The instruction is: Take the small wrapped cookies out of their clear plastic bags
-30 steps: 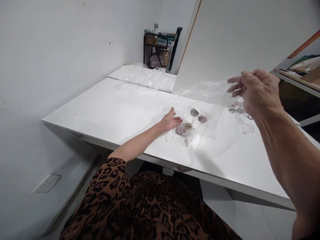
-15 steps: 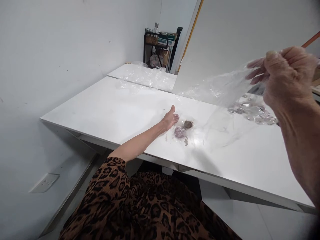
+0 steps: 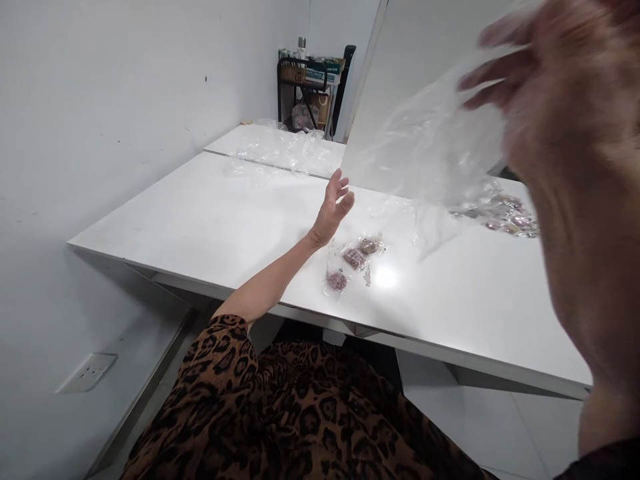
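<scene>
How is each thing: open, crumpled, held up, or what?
Clear plastic film: held up, hanging in folds
Right hand: raised, gripping film
Left hand: open, fingers slightly curled
Three small packets: wrapped, lying down
Packet pile: heaped
Far plastic: crumpled
Wall socket: nothing plugged in

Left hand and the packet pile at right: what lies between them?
In the head view, part of the clear plastic bag held in the right hand.
</scene>
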Motion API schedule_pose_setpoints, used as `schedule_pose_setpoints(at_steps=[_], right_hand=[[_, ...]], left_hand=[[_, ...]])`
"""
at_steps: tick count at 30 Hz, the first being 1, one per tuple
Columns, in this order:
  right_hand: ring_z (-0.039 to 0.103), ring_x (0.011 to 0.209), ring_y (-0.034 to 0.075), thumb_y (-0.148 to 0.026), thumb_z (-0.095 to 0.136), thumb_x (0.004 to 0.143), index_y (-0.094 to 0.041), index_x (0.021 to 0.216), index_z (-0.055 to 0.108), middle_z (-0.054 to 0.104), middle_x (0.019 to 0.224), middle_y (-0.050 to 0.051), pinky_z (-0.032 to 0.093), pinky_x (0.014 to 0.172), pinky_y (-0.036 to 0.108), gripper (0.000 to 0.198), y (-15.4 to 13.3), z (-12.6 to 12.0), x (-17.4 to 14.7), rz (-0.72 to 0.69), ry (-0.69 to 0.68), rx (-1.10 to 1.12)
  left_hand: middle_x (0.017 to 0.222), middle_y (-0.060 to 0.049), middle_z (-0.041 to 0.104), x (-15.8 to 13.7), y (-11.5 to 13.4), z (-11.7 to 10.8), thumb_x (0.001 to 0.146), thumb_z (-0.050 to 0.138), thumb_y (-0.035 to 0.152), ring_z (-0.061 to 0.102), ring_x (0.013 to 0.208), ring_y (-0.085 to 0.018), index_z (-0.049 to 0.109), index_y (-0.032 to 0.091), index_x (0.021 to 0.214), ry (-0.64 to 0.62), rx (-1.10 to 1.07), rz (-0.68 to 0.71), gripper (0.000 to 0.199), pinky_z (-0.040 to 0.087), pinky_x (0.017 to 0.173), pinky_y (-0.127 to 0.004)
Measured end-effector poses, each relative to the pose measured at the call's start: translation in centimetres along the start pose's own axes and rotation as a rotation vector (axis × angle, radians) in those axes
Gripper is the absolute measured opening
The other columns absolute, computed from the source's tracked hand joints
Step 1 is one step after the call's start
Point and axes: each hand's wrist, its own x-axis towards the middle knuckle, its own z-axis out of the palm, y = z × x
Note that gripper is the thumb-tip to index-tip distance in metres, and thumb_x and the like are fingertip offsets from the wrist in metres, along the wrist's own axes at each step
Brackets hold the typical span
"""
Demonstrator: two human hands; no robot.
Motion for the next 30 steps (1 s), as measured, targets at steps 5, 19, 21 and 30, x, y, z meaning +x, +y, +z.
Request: schedule_pose_setpoints(at_steps=[5,19,21,30], right_hand=[[0.070,0.073,0.014,-0.046,0.069,0.098,-0.025,0.083,0.056,0.075,0.094,0.000,0.051,0.053,0.028,0.029,-0.3,8.1,-2.9,-0.104,-0.284,0.160],[0.047,0.142,0.038,-0.064,0.057,0.098,-0.024,0.151,0.052,0.057,0.149,0.018,0.039,0.117,0.065,0.067,8.5,7.5,-18.0,0.028,-1.122,-0.456],[0.041,0.148,0.040,-0.060,0.056,0.099,-0.023,0.155,0.049,0.053,0.155,0.018,0.032,0.121,0.065,0.068,9.6,7.7,-19.7,0.048,-1.219,-0.519],[0.052,0.127,0.039,-0.069,0.053,0.097,-0.015,0.148,0.055,0.061,0.134,0.021,0.042,0.112,0.061,0.075,10.8,6.9,-21.0,0.118,-1.111,-0.568]], left_hand=[[0.161,-0.011,0.045,0.8,2.7,2.2,0.076,0.074,0.078,0.043,0.149,-0.038,0.035,0.037,0.160,-0.082,0.058,0.146,0.101,0.041,0.114,-0.054],[0.067,0.007,0.053,5.3,2.6,-13.2,0.097,0.065,0.020,0.048,0.051,-0.005,0.053,0.022,0.088,1.067,-0.290,-0.062,0.015,0.031,0.046,-0.016],[0.064,0.008,0.050,4.5,0.9,-13.9,0.094,0.069,0.022,0.045,0.048,-0.005,0.051,0.023,0.086,1.087,-0.281,-0.120,0.019,0.030,0.046,-0.016],[0.070,0.008,0.052,3.8,-1.2,-14.0,0.092,0.072,0.029,0.042,0.047,-0.004,0.054,0.022,0.093,1.055,-0.245,-0.161,0.019,0.031,0.048,-0.017]])
